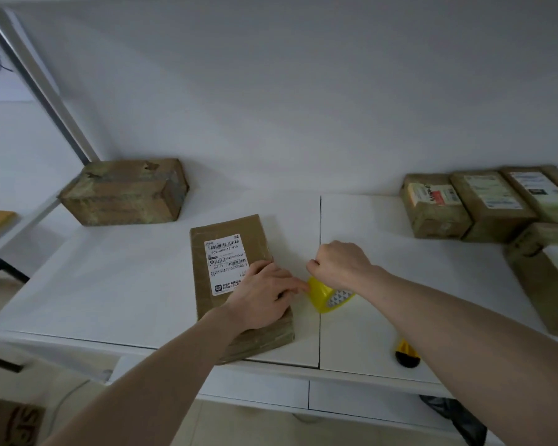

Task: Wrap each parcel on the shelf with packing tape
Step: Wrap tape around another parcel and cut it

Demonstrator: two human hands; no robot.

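While the left hand (261, 292) lies flat with its fingers spread on the near right part of a flat brown parcel (236, 278), pressing it down onto the white shelf (116, 284), the right hand (339, 263) is curled into a fist just to the parcel's right, gripping a yellow roll of packing tape (327, 296) that sits under the wrist and right up against the left fingertips. That parcel has a white shipping label (226, 262) on top and its near corner hangs a bit over the shelf's front edge. Further back on the left there's a chunkier taped box (126, 191), well apart from it. Over on the right is a cluster of more boxes (484, 204) with labels, packed side by side. A yellow and black utility knife (406, 354) lies near the front edge, partly hidden by the right forearm.
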